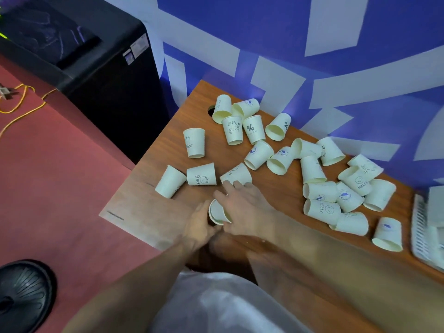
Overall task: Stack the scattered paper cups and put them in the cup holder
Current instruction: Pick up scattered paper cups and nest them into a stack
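Fingers [230,188] of the right hand [245,207] spread over a small white paper cup [217,212]; the left hand [199,224] clamps its base. Cup location: table edge, 6 o'clock from the scattered cups [312,164]. Handling, judged: light, thin-walled, crushable; grip the sidewall gently. Surface: brown wood-grain table [168,150]; blue-and-white wall at 12 o'clock.

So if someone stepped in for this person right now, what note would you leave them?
Left hand: holds a short stack of cups, mouth facing up.
Right hand: over that stack, fingers reaching the tipped cup just beyond.
Done: only a few cups nested.
Left: some two dozen loose cups lie scattered across the wooden table, most on their sides. A white rack sits at the right edge; nothing visibly loaded.
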`<move>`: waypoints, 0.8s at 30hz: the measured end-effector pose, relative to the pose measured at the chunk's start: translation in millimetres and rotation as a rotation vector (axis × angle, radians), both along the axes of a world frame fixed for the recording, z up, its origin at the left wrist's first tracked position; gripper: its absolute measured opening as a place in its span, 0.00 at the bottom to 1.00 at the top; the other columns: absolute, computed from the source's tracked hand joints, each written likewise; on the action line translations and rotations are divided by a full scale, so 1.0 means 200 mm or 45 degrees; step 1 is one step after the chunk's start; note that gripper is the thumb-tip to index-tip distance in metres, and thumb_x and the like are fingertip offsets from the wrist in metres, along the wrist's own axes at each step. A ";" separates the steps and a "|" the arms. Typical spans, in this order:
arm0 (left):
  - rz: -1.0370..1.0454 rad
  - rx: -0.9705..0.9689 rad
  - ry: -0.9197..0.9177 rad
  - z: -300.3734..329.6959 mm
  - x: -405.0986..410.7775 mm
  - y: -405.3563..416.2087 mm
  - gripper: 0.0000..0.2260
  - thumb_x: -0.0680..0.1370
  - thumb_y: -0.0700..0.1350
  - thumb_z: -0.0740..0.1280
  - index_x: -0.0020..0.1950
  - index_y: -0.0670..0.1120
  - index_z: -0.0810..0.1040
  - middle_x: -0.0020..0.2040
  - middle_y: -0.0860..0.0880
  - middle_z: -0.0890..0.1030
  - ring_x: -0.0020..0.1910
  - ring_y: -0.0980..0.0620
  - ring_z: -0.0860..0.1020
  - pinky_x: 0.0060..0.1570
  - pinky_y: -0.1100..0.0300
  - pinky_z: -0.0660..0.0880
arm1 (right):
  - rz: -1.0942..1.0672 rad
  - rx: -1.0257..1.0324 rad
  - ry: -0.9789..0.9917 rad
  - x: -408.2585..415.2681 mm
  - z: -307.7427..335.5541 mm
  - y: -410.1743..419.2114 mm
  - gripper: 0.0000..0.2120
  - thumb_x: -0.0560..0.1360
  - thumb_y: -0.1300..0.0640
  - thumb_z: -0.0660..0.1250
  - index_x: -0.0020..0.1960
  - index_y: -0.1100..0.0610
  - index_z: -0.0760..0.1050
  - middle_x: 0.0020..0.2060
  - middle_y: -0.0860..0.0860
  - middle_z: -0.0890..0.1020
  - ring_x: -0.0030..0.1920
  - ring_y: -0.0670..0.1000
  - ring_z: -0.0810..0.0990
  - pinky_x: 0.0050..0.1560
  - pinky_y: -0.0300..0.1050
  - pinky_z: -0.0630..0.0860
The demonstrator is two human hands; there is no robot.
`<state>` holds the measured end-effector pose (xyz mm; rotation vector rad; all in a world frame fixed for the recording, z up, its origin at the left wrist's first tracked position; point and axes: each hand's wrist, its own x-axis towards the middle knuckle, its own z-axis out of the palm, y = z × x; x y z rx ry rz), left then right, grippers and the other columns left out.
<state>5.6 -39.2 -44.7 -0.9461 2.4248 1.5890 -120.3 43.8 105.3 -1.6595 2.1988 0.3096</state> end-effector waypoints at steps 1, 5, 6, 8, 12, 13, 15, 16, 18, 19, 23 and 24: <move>-0.013 -0.014 -0.004 0.00 0.00 0.00 0.27 0.67 0.49 0.78 0.63 0.52 0.73 0.57 0.53 0.79 0.57 0.53 0.77 0.55 0.56 0.73 | 0.005 0.024 0.014 0.00 -0.01 -0.01 0.28 0.70 0.41 0.70 0.64 0.52 0.68 0.58 0.54 0.72 0.54 0.56 0.73 0.44 0.50 0.62; -0.032 -0.034 -0.022 0.02 0.00 -0.01 0.25 0.68 0.49 0.75 0.63 0.50 0.73 0.57 0.50 0.79 0.54 0.50 0.77 0.51 0.57 0.72 | -0.004 0.036 0.020 0.02 -0.11 -0.07 0.38 0.69 0.40 0.71 0.72 0.51 0.62 0.62 0.56 0.72 0.56 0.57 0.74 0.47 0.51 0.66; -0.033 -0.039 -0.017 0.03 0.00 -0.01 0.24 0.68 0.50 0.74 0.62 0.50 0.73 0.56 0.50 0.78 0.54 0.50 0.77 0.50 0.58 0.71 | -0.021 0.022 0.007 0.03 -0.14 -0.08 0.40 0.69 0.39 0.71 0.75 0.50 0.59 0.63 0.56 0.72 0.58 0.57 0.74 0.49 0.52 0.68; -0.021 -0.028 -0.002 0.04 0.01 -0.01 0.21 0.68 0.52 0.70 0.60 0.52 0.73 0.55 0.51 0.79 0.53 0.49 0.78 0.49 0.60 0.70 | -0.046 -0.011 -0.009 0.04 -0.21 -0.10 0.41 0.70 0.37 0.69 0.76 0.50 0.58 0.63 0.56 0.72 0.60 0.57 0.73 0.53 0.53 0.69; 0.010 -0.027 0.013 0.04 0.02 -0.01 0.20 0.72 0.48 0.70 0.62 0.55 0.72 0.60 0.54 0.77 0.58 0.53 0.76 0.57 0.57 0.73 | -0.034 -0.097 0.044 0.06 -0.32 -0.06 0.38 0.71 0.34 0.63 0.75 0.52 0.63 0.64 0.56 0.72 0.60 0.58 0.71 0.58 0.55 0.69; 0.014 -0.054 0.022 0.03 0.02 -0.01 0.20 0.73 0.47 0.70 0.64 0.54 0.72 0.62 0.54 0.76 0.59 0.53 0.76 0.59 0.56 0.73 | -0.045 -0.120 0.041 0.07 -0.34 -0.04 0.38 0.71 0.34 0.62 0.75 0.52 0.62 0.65 0.57 0.72 0.61 0.59 0.71 0.58 0.56 0.69; 0.011 -0.081 0.019 0.03 0.02 -0.01 0.21 0.74 0.46 0.69 0.67 0.52 0.71 0.64 0.53 0.75 0.62 0.51 0.75 0.61 0.55 0.72 | -0.076 -0.147 0.010 0.09 -0.37 -0.02 0.39 0.71 0.34 0.59 0.77 0.51 0.59 0.69 0.58 0.69 0.64 0.60 0.69 0.60 0.57 0.69; 0.013 -0.085 0.022 0.03 0.02 -0.01 0.22 0.74 0.46 0.68 0.68 0.53 0.71 0.65 0.53 0.75 0.63 0.51 0.74 0.62 0.55 0.72 | -0.093 -0.154 -0.006 0.09 -0.38 -0.02 0.40 0.71 0.34 0.58 0.78 0.51 0.57 0.72 0.58 0.67 0.66 0.61 0.68 0.62 0.58 0.69; 0.019 -0.075 0.033 0.04 0.02 -0.01 0.23 0.73 0.48 0.65 0.68 0.56 0.69 0.66 0.54 0.74 0.64 0.53 0.74 0.63 0.55 0.71 | -0.129 -0.160 -0.034 0.10 -0.40 -0.01 0.40 0.73 0.34 0.57 0.80 0.50 0.53 0.75 0.59 0.63 0.70 0.62 0.65 0.65 0.59 0.67; 0.019 -0.076 0.033 0.04 0.02 -0.01 0.24 0.73 0.48 0.64 0.68 0.56 0.69 0.65 0.54 0.74 0.63 0.53 0.74 0.63 0.55 0.72 | -0.140 -0.163 -0.044 0.10 -0.41 -0.01 0.40 0.73 0.34 0.57 0.80 0.50 0.53 0.76 0.59 0.62 0.72 0.62 0.64 0.67 0.60 0.66; -0.012 -0.091 -0.018 0.04 0.02 -0.02 0.26 0.73 0.48 0.65 0.71 0.57 0.67 0.66 0.53 0.73 0.64 0.52 0.73 0.64 0.54 0.71 | -0.142 -0.176 -0.073 0.11 -0.40 -0.01 0.40 0.73 0.34 0.56 0.80 0.49 0.52 0.77 0.59 0.60 0.74 0.62 0.62 0.72 0.61 0.61; -0.023 -0.085 -0.031 0.04 0.01 -0.02 0.27 0.72 0.50 0.66 0.71 0.57 0.66 0.66 0.54 0.73 0.65 0.52 0.73 0.65 0.53 0.71 | -0.137 -0.190 -0.078 0.10 -0.39 -0.01 0.40 0.73 0.34 0.56 0.80 0.49 0.52 0.77 0.58 0.61 0.74 0.62 0.62 0.72 0.60 0.61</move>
